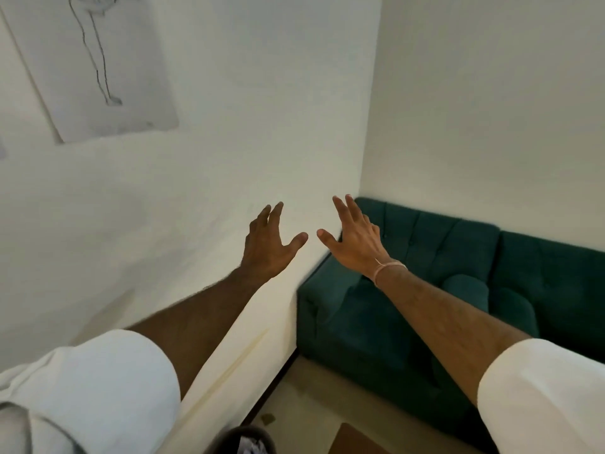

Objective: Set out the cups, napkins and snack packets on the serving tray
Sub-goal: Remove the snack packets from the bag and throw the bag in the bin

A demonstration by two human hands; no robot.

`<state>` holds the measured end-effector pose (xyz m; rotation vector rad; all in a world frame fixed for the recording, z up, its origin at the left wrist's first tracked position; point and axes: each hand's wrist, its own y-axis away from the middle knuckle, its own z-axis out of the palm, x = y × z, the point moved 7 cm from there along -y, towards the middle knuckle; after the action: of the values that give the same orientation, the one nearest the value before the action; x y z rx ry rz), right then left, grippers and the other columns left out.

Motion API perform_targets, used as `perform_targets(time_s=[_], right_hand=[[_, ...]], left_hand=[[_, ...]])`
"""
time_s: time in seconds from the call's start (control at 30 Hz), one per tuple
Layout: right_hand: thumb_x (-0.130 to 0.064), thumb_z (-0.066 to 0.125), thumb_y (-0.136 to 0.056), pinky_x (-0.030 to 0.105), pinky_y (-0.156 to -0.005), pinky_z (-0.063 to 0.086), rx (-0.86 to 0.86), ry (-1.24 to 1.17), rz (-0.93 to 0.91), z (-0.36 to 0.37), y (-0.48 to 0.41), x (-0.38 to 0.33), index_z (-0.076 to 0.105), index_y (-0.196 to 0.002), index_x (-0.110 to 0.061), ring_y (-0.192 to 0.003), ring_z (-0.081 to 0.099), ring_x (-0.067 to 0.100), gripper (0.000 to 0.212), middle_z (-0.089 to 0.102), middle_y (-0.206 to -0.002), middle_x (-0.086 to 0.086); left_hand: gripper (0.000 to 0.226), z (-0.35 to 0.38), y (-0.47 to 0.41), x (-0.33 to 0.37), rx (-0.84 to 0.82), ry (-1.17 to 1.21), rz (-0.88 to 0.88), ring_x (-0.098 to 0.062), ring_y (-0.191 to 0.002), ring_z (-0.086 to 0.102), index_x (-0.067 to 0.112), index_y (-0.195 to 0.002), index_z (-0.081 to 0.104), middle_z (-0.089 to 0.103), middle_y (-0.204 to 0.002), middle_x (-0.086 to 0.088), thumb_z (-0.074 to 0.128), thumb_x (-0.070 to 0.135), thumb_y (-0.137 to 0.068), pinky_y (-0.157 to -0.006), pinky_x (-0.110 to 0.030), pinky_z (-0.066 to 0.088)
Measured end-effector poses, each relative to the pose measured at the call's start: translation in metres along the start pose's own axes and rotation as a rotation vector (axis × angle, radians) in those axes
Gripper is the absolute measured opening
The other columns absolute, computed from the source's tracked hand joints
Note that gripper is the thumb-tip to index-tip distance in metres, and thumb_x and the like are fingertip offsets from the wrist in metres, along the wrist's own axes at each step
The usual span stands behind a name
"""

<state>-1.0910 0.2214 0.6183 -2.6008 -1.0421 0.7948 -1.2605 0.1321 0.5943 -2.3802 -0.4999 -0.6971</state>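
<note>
No cups, napkins, snack packets or serving tray are in the head view. Both arms stretch forward toward the room's corner. My left hand (270, 245) is held up in front of the white wall, fingers spread, holding nothing. My right hand (352, 237) is level with it, a hand's width to the right, fingers apart and empty, with a thin pinkish band on the wrist. The thumbs point toward each other without touching. White rolled sleeves cover both upper arms.
A dark green tufted sofa (425, 290) fills the corner at right. A sketch on paper (95, 63) hangs on the left wall. A dark round bin (245, 440) and the corner of a brown table (357, 442) show at the bottom edge.
</note>
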Motion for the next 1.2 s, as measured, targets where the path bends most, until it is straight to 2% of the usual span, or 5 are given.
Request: perform_targets(time_s=[0.23, 0.37, 0.63, 0.97, 1.2], right_hand=[[-0.048, 0.054, -0.097, 0.057, -0.119, 0.021, 0.127, 0.068, 0.006, -0.155, 0.066, 0.040, 0.001, -0.161, -0.027, -0.152, 0.020, 0.035, 0.086, -0.005, -0.170, 0.002], [-0.036, 0.060, -0.095, 0.056, -0.117, 0.026, 0.180, 0.099, 0.020, -0.226, 0.113, 0.079, 0.001, -0.161, -0.024, -0.151, 0.023, 0.035, 0.089, -0.005, -0.170, 0.004], [-0.031, 0.064, -0.093, 0.054, -0.116, 0.029, 0.231, 0.162, 0.054, -0.336, 0.199, 0.152, 0.003, -0.161, -0.019, -0.150, 0.024, 0.036, 0.092, 0.000, -0.169, 0.009], [-0.031, 0.063, -0.093, 0.054, -0.117, 0.027, 0.277, 0.225, 0.180, -0.415, 0.266, 0.221, 0.006, -0.160, -0.018, -0.152, 0.021, 0.035, 0.088, 0.004, -0.169, 0.009], [-0.030, 0.066, -0.091, 0.056, -0.116, 0.029, 0.285, 0.234, 0.311, -0.434, 0.325, 0.293, 0.013, -0.159, -0.017, -0.149, 0.026, 0.036, 0.087, 0.009, -0.168, 0.010]], left_hand=[[0.087, -0.024, 0.025, 0.153, 0.049, 0.003, 0.150, -0.029, -0.150, 0.017, 0.025, -0.157, 0.014, 0.016, -0.166, -0.005, 0.060, 0.056, -0.090, -0.117, -0.053, 0.028], [0.091, -0.013, 0.060, 0.234, 0.043, -0.011, 0.218, -0.031, -0.149, 0.018, 0.024, -0.158, 0.011, 0.015, -0.166, -0.006, 0.067, 0.046, -0.089, -0.116, -0.052, 0.030], [0.097, 0.025, 0.112, 0.362, 0.019, -0.066, 0.296, -0.032, -0.145, 0.025, 0.025, -0.157, 0.011, 0.013, -0.165, -0.006, 0.073, 0.037, -0.083, -0.111, -0.051, 0.033], [0.098, 0.078, 0.135, 0.464, -0.081, -0.025, 0.403, -0.030, -0.143, 0.027, 0.025, -0.156, 0.015, 0.017, -0.163, -0.005, 0.074, 0.029, -0.077, -0.112, -0.052, 0.034], [0.095, 0.158, 0.171, 0.537, -0.160, 0.039, 0.515, -0.028, -0.141, 0.028, 0.026, -0.155, 0.017, 0.019, -0.162, -0.004, 0.073, 0.030, -0.078, -0.110, -0.050, 0.034]])
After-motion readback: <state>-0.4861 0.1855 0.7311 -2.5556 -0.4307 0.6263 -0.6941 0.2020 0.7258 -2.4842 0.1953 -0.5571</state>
